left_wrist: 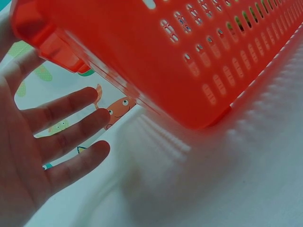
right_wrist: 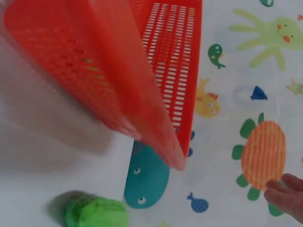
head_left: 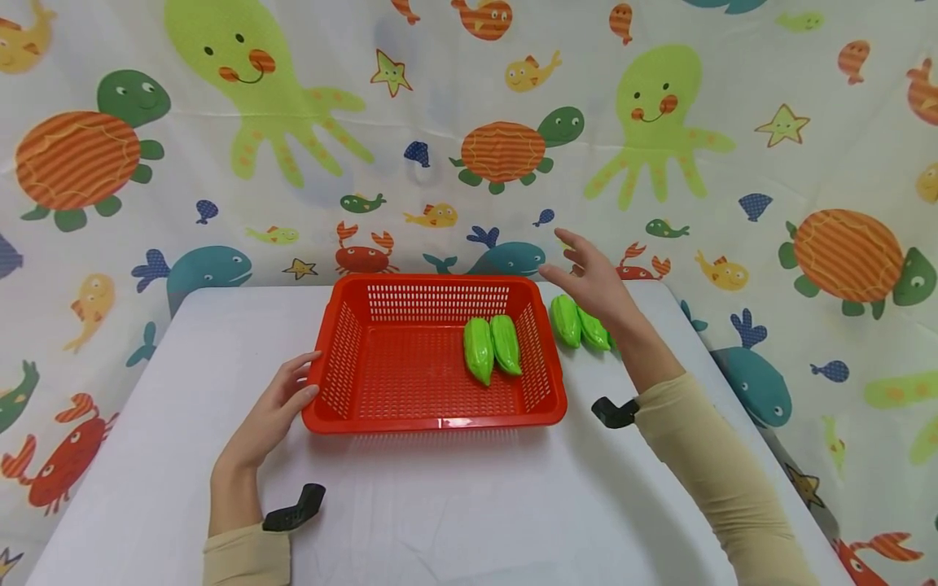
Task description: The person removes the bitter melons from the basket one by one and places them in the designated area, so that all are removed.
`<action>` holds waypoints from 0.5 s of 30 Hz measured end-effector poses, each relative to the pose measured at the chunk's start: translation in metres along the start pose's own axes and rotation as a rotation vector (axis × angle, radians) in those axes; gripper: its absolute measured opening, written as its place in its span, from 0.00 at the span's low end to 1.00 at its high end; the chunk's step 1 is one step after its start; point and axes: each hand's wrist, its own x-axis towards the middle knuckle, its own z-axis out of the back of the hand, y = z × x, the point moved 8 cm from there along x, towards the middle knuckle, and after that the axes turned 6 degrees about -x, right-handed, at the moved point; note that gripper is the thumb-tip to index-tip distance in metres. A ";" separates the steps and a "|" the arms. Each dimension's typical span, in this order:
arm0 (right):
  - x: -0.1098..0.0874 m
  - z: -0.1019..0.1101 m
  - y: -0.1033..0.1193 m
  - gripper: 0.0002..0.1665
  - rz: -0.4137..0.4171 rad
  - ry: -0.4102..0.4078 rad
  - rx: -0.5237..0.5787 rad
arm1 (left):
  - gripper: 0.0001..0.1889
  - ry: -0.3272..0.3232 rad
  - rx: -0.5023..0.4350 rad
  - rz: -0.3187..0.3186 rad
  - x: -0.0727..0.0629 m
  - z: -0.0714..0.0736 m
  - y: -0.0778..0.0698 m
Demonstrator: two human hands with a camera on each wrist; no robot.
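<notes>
A red plastic basket (head_left: 432, 423) with slotted walls stands on the white table. Inside it, towards the right, two glossy green ridged, pointed fruits (head_left: 479, 350) lie side by side. My left hand (head_left: 267, 411) touches the basket's left rim with thumb and fingertips; in the left wrist view three fingers (left_wrist: 71, 135) extend loosely, apart from the basket. Above the table's back right, my right hand (head_left: 586, 277) is raised with fingers spread and nothing in it. Below it, more green fruits (head_left: 566, 321) lie beside the basket, partly hidden by the right hand and forearm.
The white table (head_left: 440, 505) extends in front of the basket and to both sides. Behind it hangs a curtain (head_left: 454, 98) printed with sea animals. A black wrist mount (head_left: 295, 509) sits on the left wrist, another black mount (head_left: 614, 413) on the right.
</notes>
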 end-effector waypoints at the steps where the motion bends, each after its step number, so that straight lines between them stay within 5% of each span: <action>1: -0.001 -0.001 0.002 0.44 0.004 0.001 0.007 | 0.31 0.001 -0.002 0.000 0.000 0.000 -0.001; 15: -0.004 -0.018 0.008 0.43 0.004 -0.007 0.096 | 0.31 0.003 0.003 -0.002 -0.001 0.000 -0.003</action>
